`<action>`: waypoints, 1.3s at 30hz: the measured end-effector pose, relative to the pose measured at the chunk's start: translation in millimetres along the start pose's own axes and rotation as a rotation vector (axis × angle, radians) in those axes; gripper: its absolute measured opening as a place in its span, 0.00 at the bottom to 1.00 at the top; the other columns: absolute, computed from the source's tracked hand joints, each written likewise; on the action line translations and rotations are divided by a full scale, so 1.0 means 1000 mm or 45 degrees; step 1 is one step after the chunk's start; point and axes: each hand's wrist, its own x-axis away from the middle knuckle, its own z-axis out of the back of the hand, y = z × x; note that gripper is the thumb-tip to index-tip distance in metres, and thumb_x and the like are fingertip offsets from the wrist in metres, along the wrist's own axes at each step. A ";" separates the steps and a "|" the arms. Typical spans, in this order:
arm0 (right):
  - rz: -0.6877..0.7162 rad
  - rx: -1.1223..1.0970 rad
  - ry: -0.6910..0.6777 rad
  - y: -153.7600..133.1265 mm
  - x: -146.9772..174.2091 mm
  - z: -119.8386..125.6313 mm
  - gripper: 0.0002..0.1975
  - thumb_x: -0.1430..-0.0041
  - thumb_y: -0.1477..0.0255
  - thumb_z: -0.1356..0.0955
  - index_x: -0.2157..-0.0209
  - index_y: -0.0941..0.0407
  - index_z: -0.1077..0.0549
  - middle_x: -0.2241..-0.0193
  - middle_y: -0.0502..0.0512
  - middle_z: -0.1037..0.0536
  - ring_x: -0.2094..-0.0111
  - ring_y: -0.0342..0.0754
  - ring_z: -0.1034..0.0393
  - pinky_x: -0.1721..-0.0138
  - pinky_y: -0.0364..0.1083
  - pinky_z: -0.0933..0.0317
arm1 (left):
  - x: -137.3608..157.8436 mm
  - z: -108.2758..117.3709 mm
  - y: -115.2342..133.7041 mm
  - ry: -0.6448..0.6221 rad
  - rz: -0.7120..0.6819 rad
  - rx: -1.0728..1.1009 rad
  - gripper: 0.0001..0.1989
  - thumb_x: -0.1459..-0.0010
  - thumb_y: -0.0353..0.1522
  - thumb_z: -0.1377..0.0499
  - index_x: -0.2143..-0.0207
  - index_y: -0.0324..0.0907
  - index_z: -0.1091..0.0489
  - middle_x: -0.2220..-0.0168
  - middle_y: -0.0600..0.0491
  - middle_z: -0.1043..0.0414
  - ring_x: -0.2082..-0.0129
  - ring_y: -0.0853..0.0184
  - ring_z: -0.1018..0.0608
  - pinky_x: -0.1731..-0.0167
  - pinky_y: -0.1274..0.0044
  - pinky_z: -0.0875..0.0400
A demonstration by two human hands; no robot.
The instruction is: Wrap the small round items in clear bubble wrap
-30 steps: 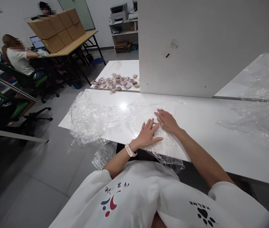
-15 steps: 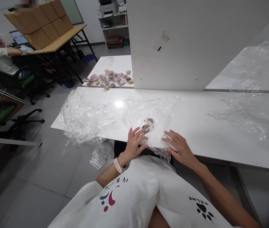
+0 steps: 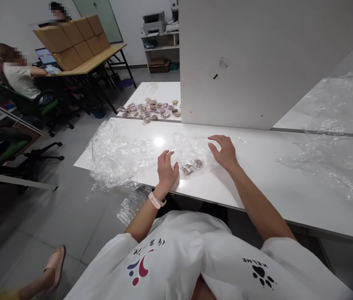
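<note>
Two small dark brown packets in clear wrappers lie side by side at the table's front: the left packet [image 3: 188, 168] and the right packet [image 3: 198, 163]. A crinkled clear plastic sheet [image 3: 189, 143] spreads around and behind them. My left hand [image 3: 166, 171] is just left of the packets, thumb apart from its curved fingers, with nothing visible in it. Beyond them to the right hovers my right hand [image 3: 224, 152], fingers bent and thumb apart, near the sheet's right part. Whether either hand touches the plastic is hard to tell.
Crumpled bubble wrap [image 3: 110, 154] covers the white table's left end, and more plastic [image 3: 329, 166] lies right. Many wrapped packets [image 3: 151, 109] sit on the table behind, beside a tall white panel [image 3: 226, 54]. A person [image 3: 20, 79] sits far left; a sandalled foot [image 3: 56, 266] shows lower left.
Both hands have moved from the sheet's near edge, the right one going farther away across the table. The plastic's near edge no longer hangs over my lap. A foot has appeared lower left.
</note>
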 end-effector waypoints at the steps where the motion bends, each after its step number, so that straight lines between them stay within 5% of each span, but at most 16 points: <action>1: 0.128 -0.014 -0.031 0.002 0.010 0.002 0.19 0.33 0.59 0.38 0.47 0.51 0.26 0.43 0.57 0.27 0.39 0.57 0.38 0.39 0.59 0.46 | 0.004 0.003 0.001 -0.038 -0.127 0.059 0.21 0.37 0.31 0.46 0.42 0.41 0.38 0.41 0.40 0.35 0.38 0.55 0.33 0.43 0.60 0.34; 5: 0.389 0.069 -0.572 0.013 0.050 -0.001 0.35 0.39 0.47 0.35 0.35 0.46 0.37 0.33 0.56 0.40 0.32 0.60 0.48 0.35 0.62 0.52 | 0.018 0.006 0.003 -0.641 -0.437 0.190 0.37 0.39 0.41 0.40 0.32 0.44 0.50 0.31 0.40 0.46 0.31 0.53 0.43 0.34 0.57 0.45; 8: 0.389 0.157 -0.672 0.015 0.084 -0.007 0.48 0.46 0.42 0.32 0.30 0.47 0.47 0.31 0.59 0.44 0.32 0.63 0.49 0.36 0.63 0.50 | 0.034 0.006 0.001 -0.840 -0.450 0.187 0.49 0.45 0.44 0.33 0.29 0.44 0.57 0.30 0.38 0.50 0.30 0.49 0.44 0.33 0.54 0.47; 12: 0.435 0.155 -0.528 0.002 0.143 -0.006 0.38 0.38 0.51 0.34 0.30 0.47 0.46 0.35 0.60 0.37 0.38 0.61 0.41 0.41 0.61 0.42 | 0.068 0.021 -0.005 -0.814 -0.484 0.308 0.37 0.38 0.34 0.39 0.31 0.50 0.51 0.33 0.44 0.41 0.33 0.55 0.37 0.36 0.57 0.40; 16: 0.330 0.077 -0.281 -0.017 0.174 -0.001 0.20 0.29 0.68 0.42 0.41 0.46 0.29 0.49 0.57 0.23 0.52 0.55 0.30 0.53 0.56 0.36 | 0.082 0.039 -0.005 -0.724 -0.283 0.485 0.25 0.33 0.34 0.45 0.36 0.50 0.42 0.41 0.46 0.31 0.42 0.60 0.27 0.44 0.65 0.31; 19: 0.193 0.028 -0.212 -0.022 0.151 0.000 0.18 0.29 0.64 0.41 0.56 0.50 0.21 0.62 0.56 0.20 0.60 0.53 0.29 0.58 0.53 0.37 | 0.060 0.035 0.001 -0.712 -0.023 0.512 0.21 0.32 0.40 0.46 0.39 0.46 0.38 0.55 0.48 0.22 0.58 0.63 0.19 0.59 0.72 0.26; 22: -0.081 0.088 -0.315 -0.019 0.106 -0.006 0.20 0.33 0.56 0.38 0.67 0.52 0.21 0.72 0.54 0.22 0.68 0.51 0.30 0.64 0.50 0.39 | 0.023 0.017 0.005 -0.664 0.147 0.260 0.18 0.33 0.40 0.44 0.44 0.43 0.34 0.70 0.54 0.25 0.72 0.65 0.22 0.69 0.75 0.30; 25: -0.229 0.260 -0.307 -0.017 0.075 -0.010 0.18 0.36 0.56 0.36 0.66 0.53 0.21 0.72 0.55 0.23 0.67 0.53 0.30 0.66 0.49 0.40 | 0.002 0.006 0.006 -0.506 0.125 -0.098 0.17 0.37 0.37 0.40 0.48 0.41 0.31 0.64 0.48 0.25 0.64 0.59 0.22 0.66 0.71 0.29; 28: -0.014 0.344 -0.076 -0.021 0.081 -0.008 0.16 0.33 0.61 0.37 0.55 0.54 0.23 0.57 0.61 0.21 0.53 0.58 0.31 0.56 0.54 0.39 | 0.014 0.013 0.004 -0.337 -0.110 -0.142 0.16 0.36 0.33 0.43 0.46 0.42 0.32 0.51 0.43 0.26 0.49 0.55 0.25 0.53 0.65 0.28; 31: 0.262 0.248 -0.158 -0.024 0.109 -0.007 0.21 0.32 0.58 0.37 0.44 0.51 0.29 0.44 0.59 0.27 0.43 0.58 0.36 0.46 0.56 0.41 | 0.045 0.026 -0.003 -0.508 -0.423 -0.008 0.26 0.37 0.31 0.45 0.36 0.44 0.41 0.36 0.43 0.37 0.35 0.54 0.36 0.38 0.60 0.38; 34: 0.319 0.222 -0.293 -0.022 0.133 -0.012 0.27 0.33 0.56 0.37 0.36 0.49 0.37 0.37 0.57 0.33 0.39 0.58 0.40 0.43 0.57 0.42 | 0.065 0.032 -0.014 -0.702 -0.520 0.000 0.36 0.37 0.29 0.46 0.29 0.46 0.55 0.29 0.44 0.52 0.29 0.56 0.47 0.33 0.57 0.49; 39: 0.260 0.205 -0.230 -0.017 0.134 -0.021 0.20 0.30 0.63 0.41 0.41 0.49 0.31 0.44 0.57 0.26 0.45 0.55 0.33 0.47 0.55 0.40 | 0.056 0.033 -0.027 -0.747 -0.500 0.104 0.31 0.35 0.36 0.43 0.32 0.51 0.46 0.31 0.47 0.43 0.32 0.57 0.39 0.35 0.59 0.43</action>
